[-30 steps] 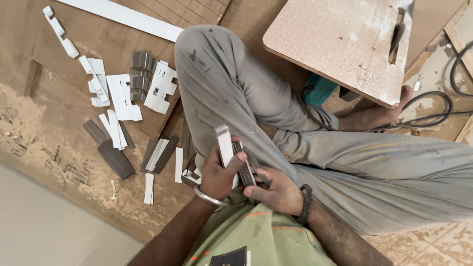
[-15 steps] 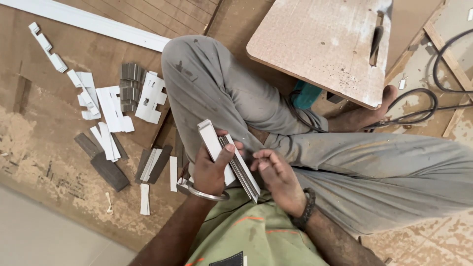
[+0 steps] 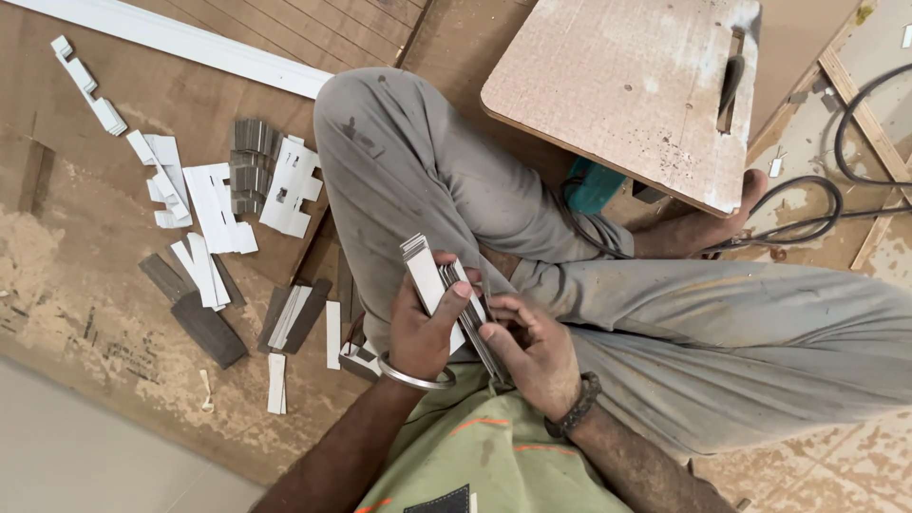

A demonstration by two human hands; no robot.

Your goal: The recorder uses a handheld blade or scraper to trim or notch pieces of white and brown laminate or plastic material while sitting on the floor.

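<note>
White-faced laminate strips (image 3: 432, 285) sit as one stack in your left hand (image 3: 423, 332), just left of frame centre, long axis running from lower right up to upper left, with fingers curled and the thumb pressed across the top. Your right hand (image 3: 532, 351) touches the stack's lower right edge, fingertips pinching the thin dark-edged strips there; both hands meet over your lap. On the board (image 3: 85, 313) at left lie well over a dozen loose offcuts, too overlapped to count exactly.

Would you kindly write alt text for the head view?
A seated person's left hand and right hand hold a stack of thin laminate strips over their lap; more cut strips litter the floor beside a saw table.
</note>
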